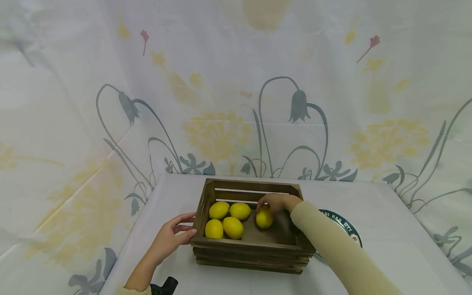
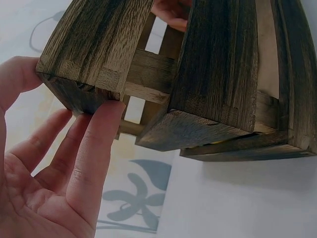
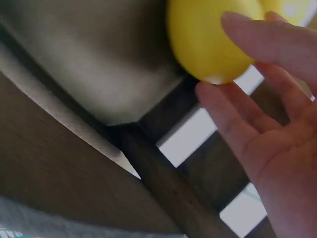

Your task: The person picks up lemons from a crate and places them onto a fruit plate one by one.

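A brown slatted wooden crate [image 1: 250,252] stands on the white table, with several yellow lemons [image 1: 233,228] grouped in its left half. My right hand [image 1: 274,201] reaches down inside the crate and holds another lemon [image 1: 264,218] over its right half. In the right wrist view, thumb and fingertips lie against that lemon [image 3: 213,39]. At the crate's left end, my left hand [image 1: 171,235] grips the top slat. The left wrist view shows the thumb and fingers of the left hand [image 2: 59,163] on either side of that slat [image 2: 94,44].
A plate with a dark green, lettered rim [image 1: 344,223] lies to the right of the crate, partly hidden by the right sleeve [image 1: 332,241]. Behind the table [image 1: 177,192] hangs a flower-printed cloth [image 1: 228,82]. A black object [image 1: 164,285] sits at the left wrist.
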### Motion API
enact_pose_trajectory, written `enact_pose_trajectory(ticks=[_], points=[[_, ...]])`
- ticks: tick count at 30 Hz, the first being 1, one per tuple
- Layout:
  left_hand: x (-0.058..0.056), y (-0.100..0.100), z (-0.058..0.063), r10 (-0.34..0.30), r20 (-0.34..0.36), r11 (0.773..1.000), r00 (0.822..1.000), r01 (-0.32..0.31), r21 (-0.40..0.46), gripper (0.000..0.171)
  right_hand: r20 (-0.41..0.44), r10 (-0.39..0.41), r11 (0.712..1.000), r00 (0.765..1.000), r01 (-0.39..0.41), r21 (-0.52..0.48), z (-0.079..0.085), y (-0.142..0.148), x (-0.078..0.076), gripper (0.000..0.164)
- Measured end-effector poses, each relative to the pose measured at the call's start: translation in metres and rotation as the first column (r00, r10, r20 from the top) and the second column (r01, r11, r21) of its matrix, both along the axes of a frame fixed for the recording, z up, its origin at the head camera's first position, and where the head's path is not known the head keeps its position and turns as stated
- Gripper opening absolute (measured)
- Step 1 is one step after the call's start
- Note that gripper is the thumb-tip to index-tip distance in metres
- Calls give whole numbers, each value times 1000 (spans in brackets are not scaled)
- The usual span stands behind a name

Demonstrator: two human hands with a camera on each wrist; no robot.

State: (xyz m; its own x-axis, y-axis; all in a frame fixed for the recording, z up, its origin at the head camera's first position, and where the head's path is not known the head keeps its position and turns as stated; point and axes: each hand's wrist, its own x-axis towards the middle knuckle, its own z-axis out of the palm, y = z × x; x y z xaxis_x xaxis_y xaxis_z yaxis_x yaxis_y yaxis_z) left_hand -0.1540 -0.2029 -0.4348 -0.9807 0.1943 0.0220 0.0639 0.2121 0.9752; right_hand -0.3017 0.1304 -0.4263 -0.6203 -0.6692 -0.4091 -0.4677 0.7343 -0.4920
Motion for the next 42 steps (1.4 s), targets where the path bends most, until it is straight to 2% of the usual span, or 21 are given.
enact_pose_trajectory(ticks=[4, 7, 14, 18, 23, 26, 34, 38, 42], points=[[0, 0, 2, 0, -5, 1000, 1000, 0, -5, 50, -41, 43, 998, 998, -41, 43, -4, -8, 3, 45], [1, 0, 2, 2, -10, 1000, 1000, -2, -5, 50, -54, 36, 997, 998, -32, 66, -7, -12, 4, 47], [0, 0, 2, -6, -11, 1000, 1000, 6, -8, 50, -17, 18, 994, 1000, -16, 106, -11, -19, 6, 46], [-1, 2, 2, -6, -14, 1000, 1000, 6, -10, 50, -1, 20, 996, 1000, -20, 92, -11, -21, 7, 44], [-2, 3, 2, -2, -17, 1000, 1000, 2, -18, 50, 44, -13, 1000, 999, 13, -7, -8, -23, 6, 43], [-2, 3, 2, 2, -17, 1000, 1000, -3, -25, 49, 40, -13, 997, 999, 16, -77, -7, -24, 5, 43], [0, 2, 2, 15, -2, 1000, 1000, -15, -28, 49, -47, 26, 977, 999, -36, -211, -4, -28, 4, 43], [1, 2, 1, 18, -2, 999, 1000, -18, -27, 49, -91, 5, 952, 996, -32, -303, 3, -31, 6, 43], [2, 3, 1, 23, -6, 999, 1000, -23, -26, 49, -36, -62, 903, 997, 41, -428, 13, -34, 10, 43]])
